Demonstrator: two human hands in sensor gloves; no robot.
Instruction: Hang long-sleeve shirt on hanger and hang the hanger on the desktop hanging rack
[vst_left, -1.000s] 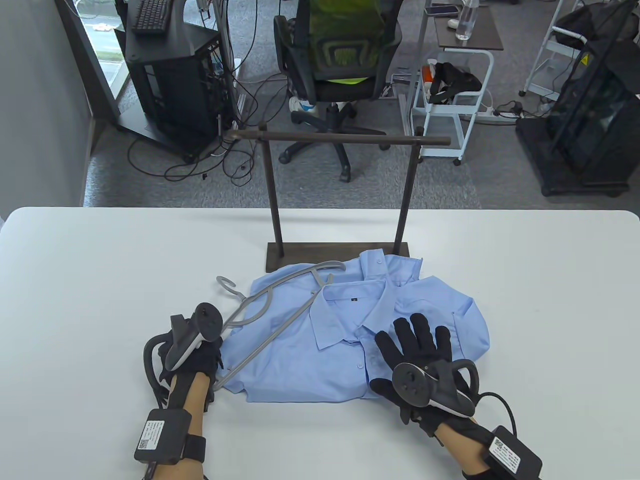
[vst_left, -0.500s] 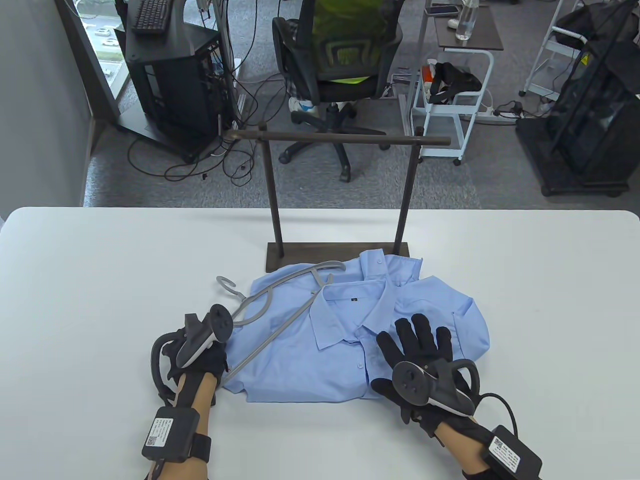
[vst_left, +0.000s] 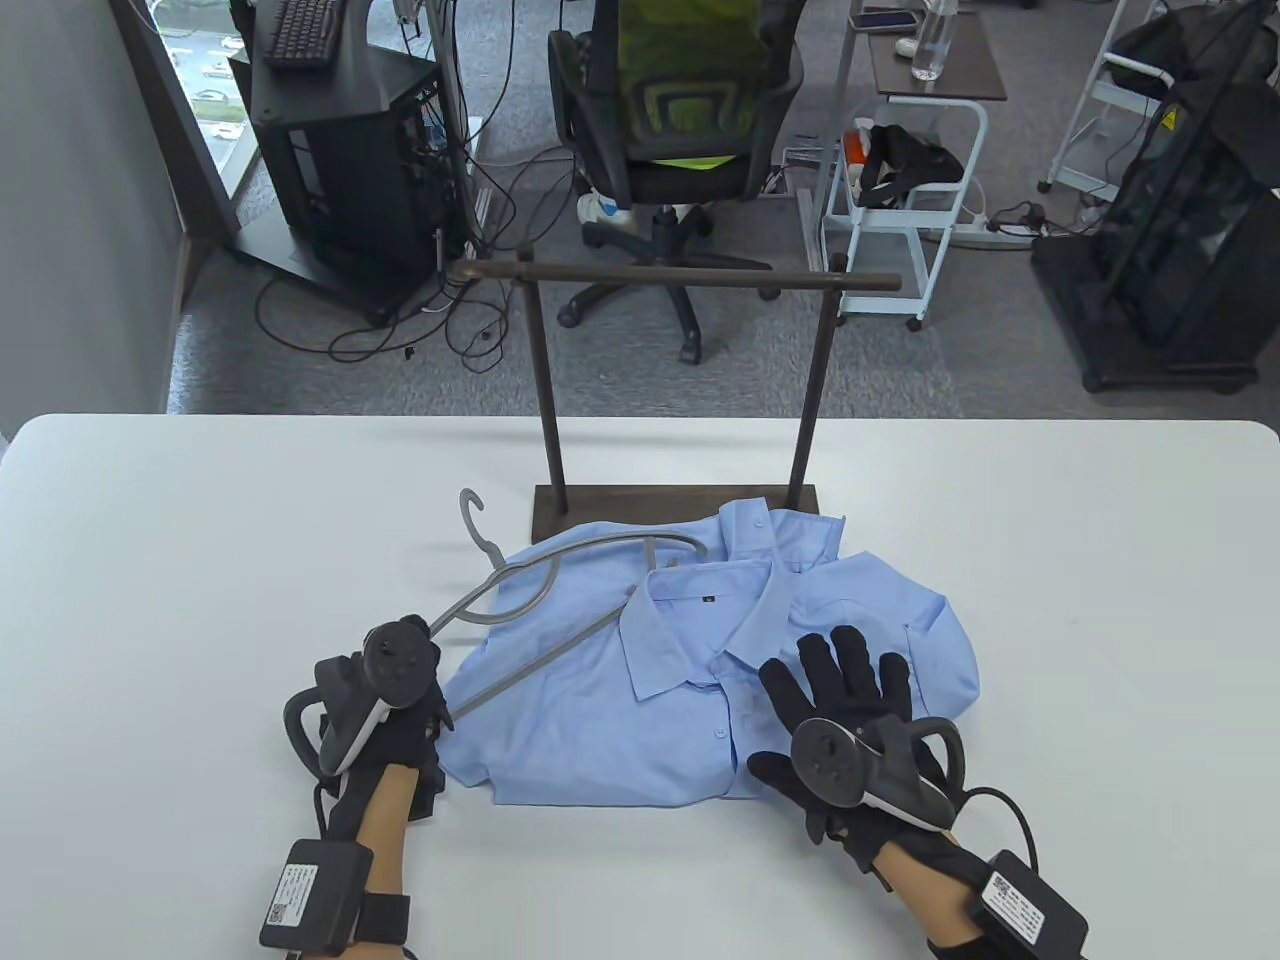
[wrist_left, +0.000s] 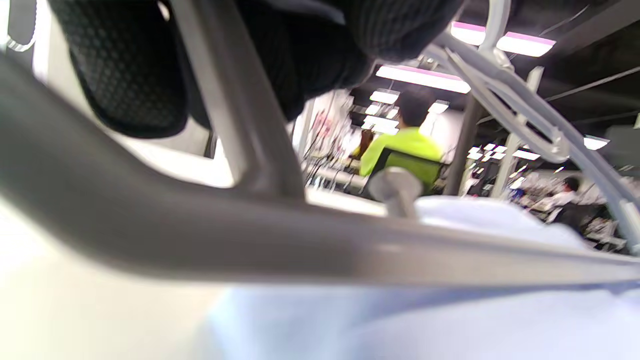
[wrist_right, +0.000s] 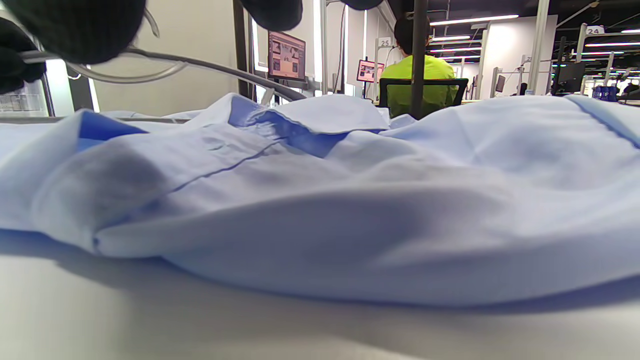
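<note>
Item 1, left: left hand (vst_left: 385, 715), near the desk's near edge, left of centre; fingers curled round the lower left corner of the grey hanger (vst_left: 545, 610), as the left wrist view confirms with gloved fingers (wrist_left: 300, 60) wrapped over a bar

Item 2: the hanger, tilted up off the cloth, its hook (vst_left: 472, 515) pointing toward the desk's far edge, its far arm lying over the shirt's left shoulder

Item 3, centre: light blue long-sleeve shirt (vst_left: 690, 690), folded flat, collar toward the far edge, its upper part touching the rack base

Item 4, behind: desktop hanging rack (vst_left: 690, 275), dark, bar empty, standing mid-desk toward the far edge

Item 5, right: right hand (vst_left: 850, 700), fingers spread flat, pressing the shirt's right front

Handling note, judged: step in hand is feeding the hanger into the shirt. Keep the right palm pinning the cloth so it does not slide; lift the collar edge before steering one hanger arm into a shoulder, low and slow, to avoid snagging the placket
</note>
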